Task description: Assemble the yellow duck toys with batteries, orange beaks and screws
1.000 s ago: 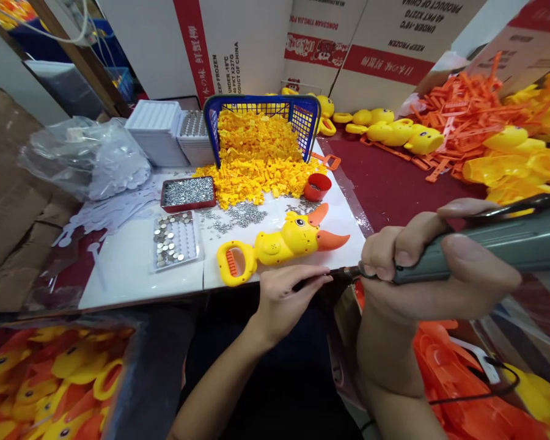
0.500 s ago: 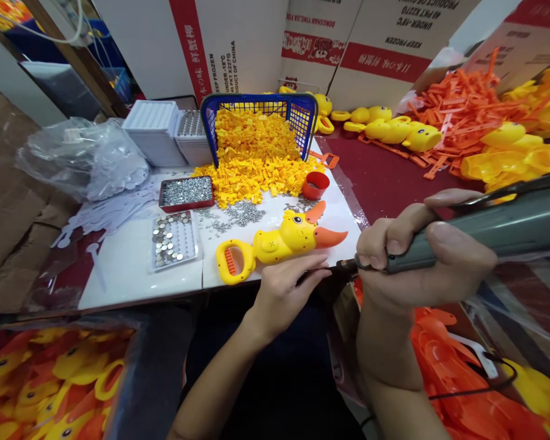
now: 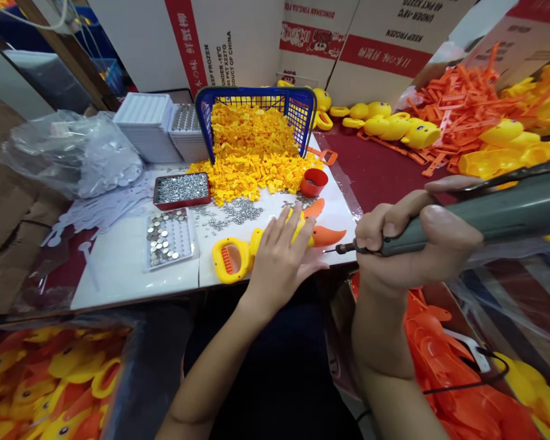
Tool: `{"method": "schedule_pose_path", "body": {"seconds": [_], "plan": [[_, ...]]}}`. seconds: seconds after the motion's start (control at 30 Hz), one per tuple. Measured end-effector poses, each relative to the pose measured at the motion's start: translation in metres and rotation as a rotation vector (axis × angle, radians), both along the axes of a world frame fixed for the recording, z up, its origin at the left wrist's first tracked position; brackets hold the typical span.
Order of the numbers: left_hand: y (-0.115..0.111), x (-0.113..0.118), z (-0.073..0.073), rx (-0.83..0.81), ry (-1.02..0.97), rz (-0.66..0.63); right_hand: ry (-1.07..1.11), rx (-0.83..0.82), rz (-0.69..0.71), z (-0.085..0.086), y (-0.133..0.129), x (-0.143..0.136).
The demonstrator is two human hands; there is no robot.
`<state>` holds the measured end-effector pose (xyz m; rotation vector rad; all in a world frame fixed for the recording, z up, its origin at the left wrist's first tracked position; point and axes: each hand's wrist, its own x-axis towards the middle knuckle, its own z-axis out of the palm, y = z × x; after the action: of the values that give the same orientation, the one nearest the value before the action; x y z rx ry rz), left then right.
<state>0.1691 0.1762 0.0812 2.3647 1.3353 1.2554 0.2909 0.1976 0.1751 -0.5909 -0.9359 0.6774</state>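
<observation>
A yellow duck toy with an orange beak point(image 3: 329, 236) lies on the white table top point(image 3: 165, 282), its ring handle to the left. My left hand point(image 3: 282, 260) is over the toy's body with the fingers spread, hiding most of the body and head. Whether it presses on the toy I cannot tell. My right hand point(image 3: 407, 238) is wrapped round a grey-green electric screwdriver point(image 3: 495, 217), whose thin bit points left, close to my left thumb and just below the beak.
A blue basket point(image 3: 308, 122) spills yellow parts. Nearby are a red tray of screws point(image 3: 182, 189), a red cup point(image 3: 314, 182), and a clear tray of metal discs point(image 3: 169, 238). Boxes of toys point(image 3: 32, 385) and orange parts point(image 3: 462, 373) flank my lap.
My left hand has risen from the table's front edge onto the toy, and its fingers have spread. The screwdriver's bit now shows clear of the left fingers.
</observation>
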Motion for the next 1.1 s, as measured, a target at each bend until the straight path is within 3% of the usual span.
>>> {"method": "schedule_pose_path", "body": {"seconds": [0.2, 0.47, 0.83, 1.1], "plan": [[0.024, 0.006, -0.001, -0.194, 0.29, 0.171, -0.041, 0.017, -0.123, -0.005, 0.025, -0.006], [0.025, 0.008, -0.002, -0.239, 0.321, 0.195, -0.167, -0.152, -0.219, -0.017, 0.04, -0.008], [0.022, 0.009, 0.008, -0.308, 0.474, 0.215, -0.195, 0.013, -0.167, -0.03, 0.048, -0.008], [0.021, 0.008, 0.004, -0.275, 0.463, 0.208, -0.269, 0.078, -0.175, -0.034, 0.047, -0.012]]}}
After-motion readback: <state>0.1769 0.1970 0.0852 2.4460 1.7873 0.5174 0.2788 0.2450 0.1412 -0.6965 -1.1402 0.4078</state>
